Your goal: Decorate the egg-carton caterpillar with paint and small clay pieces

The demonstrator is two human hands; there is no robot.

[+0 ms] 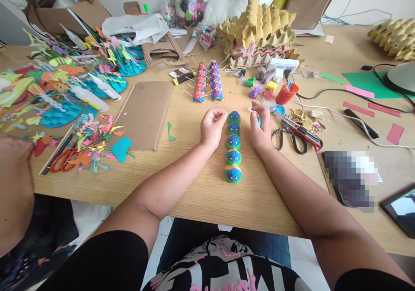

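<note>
A row of several blue and green egg-carton bumps [233, 142] with small faces runs lengthwise on the table before me. Just left of its far end is my left hand [214, 126], fingers curled and fingertips pinched together; whatever they hold is too small to name. On the right side of the row, my right hand [260, 124] is closed around something small, with a bit of light blue showing at the fingers. Beyond my hands stand two finished-looking carton strips with thin sticks, one red and blue [200, 82], the other purple and blue [215, 81].
Scissors [293, 137] and a red cutter [308, 135] lie right of my right hand, near an orange cup [287, 93]. Cardboard [144, 113], paper scraps [97, 142] and glue bottles [89, 96] lie left. Egg trays [259, 33] are stacked behind. Another person's arm [14, 187] is at the left edge.
</note>
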